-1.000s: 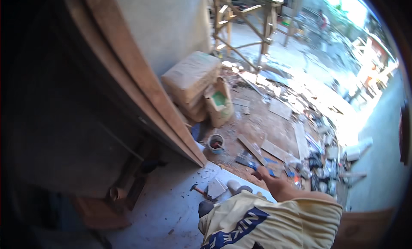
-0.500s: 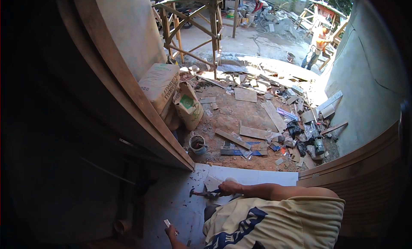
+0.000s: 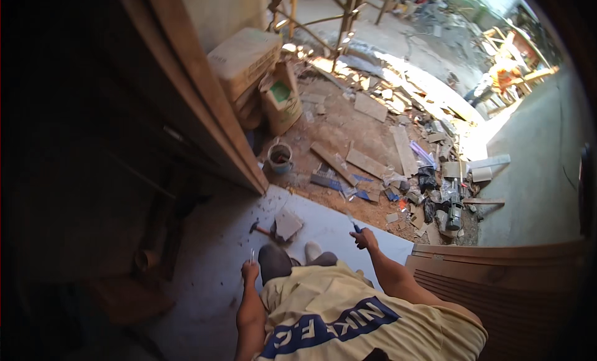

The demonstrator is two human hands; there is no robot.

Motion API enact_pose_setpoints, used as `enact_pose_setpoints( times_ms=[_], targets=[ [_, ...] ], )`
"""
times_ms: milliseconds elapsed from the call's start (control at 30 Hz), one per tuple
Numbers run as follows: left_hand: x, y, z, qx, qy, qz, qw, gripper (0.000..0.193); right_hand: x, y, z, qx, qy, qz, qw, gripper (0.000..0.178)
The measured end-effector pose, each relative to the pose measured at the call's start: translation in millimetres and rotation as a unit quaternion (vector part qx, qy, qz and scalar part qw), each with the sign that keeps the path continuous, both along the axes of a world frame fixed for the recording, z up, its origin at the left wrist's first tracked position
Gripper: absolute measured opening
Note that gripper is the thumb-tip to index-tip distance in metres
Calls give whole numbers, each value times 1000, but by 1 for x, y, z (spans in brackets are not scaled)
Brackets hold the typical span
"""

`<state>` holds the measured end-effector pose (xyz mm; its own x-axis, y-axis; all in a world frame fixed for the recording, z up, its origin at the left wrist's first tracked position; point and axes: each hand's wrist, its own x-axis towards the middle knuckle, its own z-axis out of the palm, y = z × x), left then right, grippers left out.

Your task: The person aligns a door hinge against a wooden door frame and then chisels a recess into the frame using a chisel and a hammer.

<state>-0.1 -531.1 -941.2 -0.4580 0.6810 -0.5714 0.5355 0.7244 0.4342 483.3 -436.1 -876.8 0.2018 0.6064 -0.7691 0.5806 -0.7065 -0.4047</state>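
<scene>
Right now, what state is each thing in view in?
Left grip: closed on a slim pale object
Right grip: closed on a dark-handled tool
Hammer: lying on the floor
Bucket: upright, open, contents inside
Green-patched sack: standing, crumpled
Upper sack: lying flat
Pale slab: irregular-edged

Slim pale piece (image 3: 252, 254) held upright; blue-handled tool (image 3: 356, 228) held tilted, farther right.

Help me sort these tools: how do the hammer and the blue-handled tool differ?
The hammer lies on the floor; the blue-handled tool is in the right hand. The hammer's handle is orange-brown; the blue-handled tool's is dark blue. Both have handles.
</scene>
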Motion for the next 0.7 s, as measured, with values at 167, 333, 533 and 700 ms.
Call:
enact_pose_setpoints(
  times_ms=[167, 333, 533, 700],
  targets=[
    [9, -49, -40, 12, -15, 363, 932, 72, 24, -31, 16, 3, 47, -47, 998, 54],
    [26, -75, -14, -75, -162, 477, 861, 80, 38, -70, 51, -91, -72, 147, 982, 54],
    [1, -60, -45, 3, -196, 574, 795, 31, 1, -20, 32, -153, -78, 141, 975, 49],
    [-56, -27, -120, 101, -235, 567, 783, 17, -87, 51, 20, -87, -5, 151, 985, 46]
  ],
)
